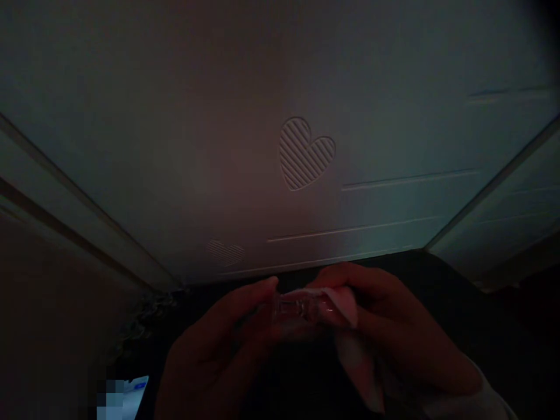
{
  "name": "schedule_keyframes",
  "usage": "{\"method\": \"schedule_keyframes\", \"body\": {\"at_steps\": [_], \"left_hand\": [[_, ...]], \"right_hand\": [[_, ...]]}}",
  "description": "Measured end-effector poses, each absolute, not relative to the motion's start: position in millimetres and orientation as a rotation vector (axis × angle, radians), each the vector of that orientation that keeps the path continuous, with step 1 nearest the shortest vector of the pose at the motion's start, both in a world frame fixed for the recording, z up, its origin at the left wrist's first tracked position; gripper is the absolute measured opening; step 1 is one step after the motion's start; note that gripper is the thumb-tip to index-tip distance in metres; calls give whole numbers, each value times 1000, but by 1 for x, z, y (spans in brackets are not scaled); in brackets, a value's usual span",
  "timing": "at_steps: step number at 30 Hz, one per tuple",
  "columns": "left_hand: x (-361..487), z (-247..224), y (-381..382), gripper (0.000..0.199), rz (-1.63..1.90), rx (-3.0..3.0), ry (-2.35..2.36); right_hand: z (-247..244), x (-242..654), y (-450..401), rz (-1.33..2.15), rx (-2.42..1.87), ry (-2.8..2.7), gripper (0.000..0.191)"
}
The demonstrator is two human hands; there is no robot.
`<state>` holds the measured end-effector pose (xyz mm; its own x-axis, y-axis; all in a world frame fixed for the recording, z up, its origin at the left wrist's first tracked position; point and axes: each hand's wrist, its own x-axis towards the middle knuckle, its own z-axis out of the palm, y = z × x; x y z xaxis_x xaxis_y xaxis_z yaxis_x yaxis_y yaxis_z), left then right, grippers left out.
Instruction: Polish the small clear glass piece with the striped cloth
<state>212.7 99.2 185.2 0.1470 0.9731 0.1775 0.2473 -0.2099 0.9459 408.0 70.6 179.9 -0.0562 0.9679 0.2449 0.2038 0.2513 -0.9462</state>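
Observation:
Low in the dim head view, my left hand is closed, fingers and thumb gripping the left end of a small clear object, glass or plastic. Its exact kind is too dark to make out. My right hand is closed on a pale, pinkish cloth or tissue. That cloth is wrapped against the right end of the clear object, and a loose tail of it hangs below the right hand. The fingers' far sides are hidden.
A pale panel with a ribbed heart relief and raised lines stands in front of me. At the lower left a lit screen shows beside a dark ruffled edge. The dark surface meets the panel's base.

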Motion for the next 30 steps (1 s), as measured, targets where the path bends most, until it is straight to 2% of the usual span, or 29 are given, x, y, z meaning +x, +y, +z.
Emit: {"method": "schedule_keyframes", "body": {"at_steps": [14,20,26,30], "left_hand": [[199,180,95,21,1059,1888,1075],[197,179,95,24,1036,2004,965],[204,183,87,17,1114,1815,1026],[212,190,76,21,1172,1584,1136]], "right_hand": [[187,413,62,1120,-1207,-1567,8],[187,415,61,1089,-1268,-1649,8],[189,415,59,1054,-1195,-1674,9],[191,411,57,930,-1148,-1700,17]]}}
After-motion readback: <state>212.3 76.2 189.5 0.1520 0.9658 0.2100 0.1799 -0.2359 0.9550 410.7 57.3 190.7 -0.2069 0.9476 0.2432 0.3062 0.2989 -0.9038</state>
